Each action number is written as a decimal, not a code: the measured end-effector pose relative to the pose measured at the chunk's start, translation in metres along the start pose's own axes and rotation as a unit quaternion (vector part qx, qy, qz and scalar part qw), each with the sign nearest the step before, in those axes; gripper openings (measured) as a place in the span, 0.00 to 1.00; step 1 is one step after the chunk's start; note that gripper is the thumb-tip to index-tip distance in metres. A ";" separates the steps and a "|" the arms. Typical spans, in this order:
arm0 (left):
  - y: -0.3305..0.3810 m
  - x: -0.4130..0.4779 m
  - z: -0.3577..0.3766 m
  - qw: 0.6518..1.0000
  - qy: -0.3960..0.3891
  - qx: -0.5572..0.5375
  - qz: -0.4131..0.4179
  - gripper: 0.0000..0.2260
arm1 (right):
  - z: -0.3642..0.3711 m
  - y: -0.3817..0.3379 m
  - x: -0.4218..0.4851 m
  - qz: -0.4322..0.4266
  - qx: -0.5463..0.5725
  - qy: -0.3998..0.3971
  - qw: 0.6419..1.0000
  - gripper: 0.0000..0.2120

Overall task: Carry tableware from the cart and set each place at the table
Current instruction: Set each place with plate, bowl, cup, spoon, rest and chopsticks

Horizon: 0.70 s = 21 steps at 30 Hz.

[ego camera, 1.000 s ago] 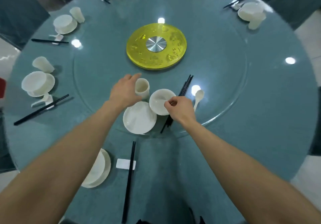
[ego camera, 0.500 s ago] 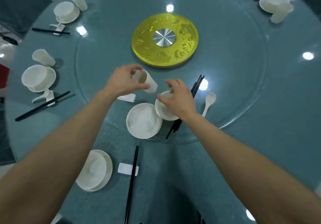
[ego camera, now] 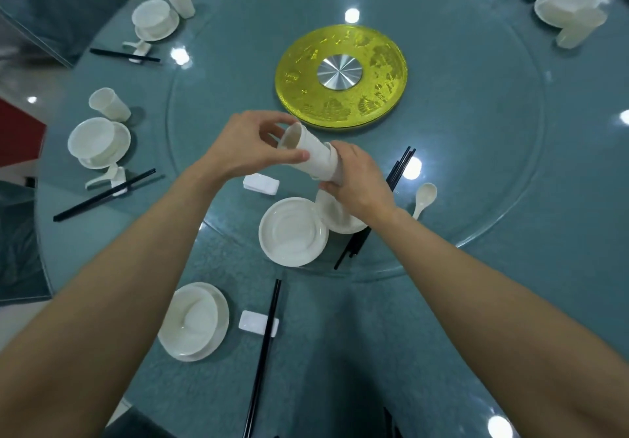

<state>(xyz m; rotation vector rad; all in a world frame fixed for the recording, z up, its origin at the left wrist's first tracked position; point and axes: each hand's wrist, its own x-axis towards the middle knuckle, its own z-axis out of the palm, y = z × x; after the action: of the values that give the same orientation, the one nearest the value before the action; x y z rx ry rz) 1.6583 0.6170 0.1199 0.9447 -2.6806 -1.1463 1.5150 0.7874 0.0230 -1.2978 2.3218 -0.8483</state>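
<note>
Stacked white cups [ego camera: 311, 155] lie tilted on their side above the glass turntable, mouth toward me. My left hand [ego camera: 248, 146] pinches the rim end between thumb and fingers. My right hand [ego camera: 357, 182] grips the base end. Below them on the turntable sit a white plate [ego camera: 292, 232], a white bowl [ego camera: 335, 216] partly hidden by my right wrist, a white chopstick rest [ego camera: 261, 184], a white spoon [ego camera: 423, 199] and a bundle of black chopsticks [ego camera: 398, 172]. Near me a bowl on a plate [ego camera: 194, 322], a rest [ego camera: 257, 324] and a pair of chopsticks [ego camera: 262, 356] are laid out.
A yellow disc with a metal hub [ego camera: 342, 75] marks the table centre. Set places with bowl, cup, spoon and chopsticks stand at left [ego camera: 98, 141], far left [ego camera: 155, 19] and far right [ego camera: 568, 5]. The turntable edge [ego camera: 510, 226] curves round. Grey chairs stand at the left.
The cup rose off the turntable in my left hand and tipped onto its side. My right hand left the bowl and took hold of the base end.
</note>
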 end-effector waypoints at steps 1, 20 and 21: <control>-0.001 0.002 -0.003 1.000 0.015 0.004 0.005 0.24 | -0.002 0.007 -0.002 0.014 -0.011 0.006 1.000 0.33; -0.046 0.031 0.066 0.973 -0.048 0.224 -0.017 0.48 | -0.021 0.016 -0.032 0.029 -0.019 0.053 0.998 0.33; -0.043 0.028 0.062 0.976 -0.041 0.213 -0.013 0.49 | -0.021 0.014 -0.035 0.030 -0.020 0.052 0.998 0.33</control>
<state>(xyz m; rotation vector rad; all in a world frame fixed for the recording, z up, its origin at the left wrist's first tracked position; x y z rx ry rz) 1.6396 0.6176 0.0416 1.0019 -3.0591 -0.6305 1.5123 0.8298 0.0301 -1.2207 2.4572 -0.8727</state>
